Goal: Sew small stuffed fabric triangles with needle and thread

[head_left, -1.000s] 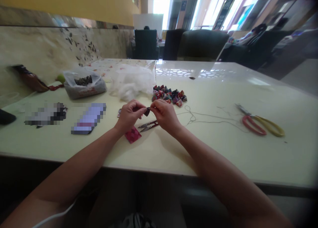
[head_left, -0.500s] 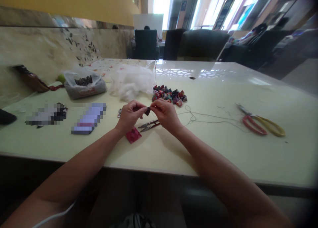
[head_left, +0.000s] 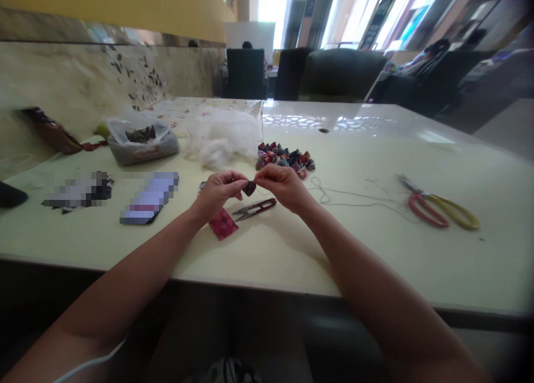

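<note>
My left hand (head_left: 216, 195) is closed in a pinch on a small dark fabric piece (head_left: 249, 189), which looks folded to a point at the bottom. The fingertips of my right hand (head_left: 287, 188) press together at the upper right edge of that piece; whatever is between them is too small to name. Thin grey thread (head_left: 354, 197) trails across the table, to the right of my right hand. Below the hands lie dark-red-handled thread snips (head_left: 256, 207) and a red patterned fabric square (head_left: 224, 225). Just beyond them sits a heap of small stuffed fabric pieces (head_left: 286, 157).
Scissors (head_left: 440, 209) with one red and one yellow handle lie at the right. At the back left are white stuffing in a clear bag (head_left: 221, 141) and a plastic bag (head_left: 144, 152) of dark dried bits. A blurred-out phone (head_left: 151, 198) lies left.
My right hand has shifted slightly right and up, uncovering the snips' handle. More of the dark fabric piece shows between the hands.
</note>
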Tool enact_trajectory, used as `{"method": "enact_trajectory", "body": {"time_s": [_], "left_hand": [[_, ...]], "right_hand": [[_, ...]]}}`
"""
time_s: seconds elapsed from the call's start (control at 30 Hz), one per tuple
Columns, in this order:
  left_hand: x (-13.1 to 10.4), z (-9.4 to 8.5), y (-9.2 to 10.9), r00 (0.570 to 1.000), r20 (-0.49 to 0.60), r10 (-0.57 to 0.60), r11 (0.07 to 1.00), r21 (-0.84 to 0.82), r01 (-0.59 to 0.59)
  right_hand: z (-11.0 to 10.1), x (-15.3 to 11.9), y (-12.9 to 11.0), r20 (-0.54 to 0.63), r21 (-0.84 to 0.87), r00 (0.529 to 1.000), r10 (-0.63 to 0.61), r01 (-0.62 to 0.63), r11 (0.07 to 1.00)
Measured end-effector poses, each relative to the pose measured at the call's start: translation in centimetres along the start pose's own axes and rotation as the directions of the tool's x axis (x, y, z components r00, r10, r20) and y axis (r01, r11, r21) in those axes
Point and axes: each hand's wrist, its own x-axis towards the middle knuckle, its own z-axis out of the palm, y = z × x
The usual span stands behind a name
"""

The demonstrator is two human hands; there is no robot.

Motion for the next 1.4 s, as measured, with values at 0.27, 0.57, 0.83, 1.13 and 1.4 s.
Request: {"method": "enact_trajectory", "body": {"time_s": [0.27,0.57,0.83,1.13,1.4], "left_hand": [[-0.2,0.2,0.4,0.994,0.077,-0.078,0.985,-0.149,0.089],[-0.1,0.2,0.1,0.994,0.086,-0.066,0.982,-0.169,0.08],[-0.1,0.3,-0.5,0.993,0.094,-0.071,0.982,-0.165,0.086],[0.0,0.6,-0.6,0.998,0.037,-0.043,0.983,-0.176,0.049],[0.0,0.6,-0.6,0.999,-0.008,-0.046,0.984,-0.175,0.044]], "right_hand": [[0.0,-0.2,0.2,0.06,0.187,0.992,0.109,-0.119,0.975],[0.4,-0.2,0.1,0.057,0.219,0.986,0.155,-0.164,0.962],[1.9,-0.6,0.1,-0.016,0.271,0.991,0.136,-0.126,0.954],[1.3,-0.4,0.1,-0.058,0.147,0.988,0.144,-0.134,0.98],[0.5,-0.3,0.1,-0.065,0.004,0.99,0.122,-0.122,0.993]]}}
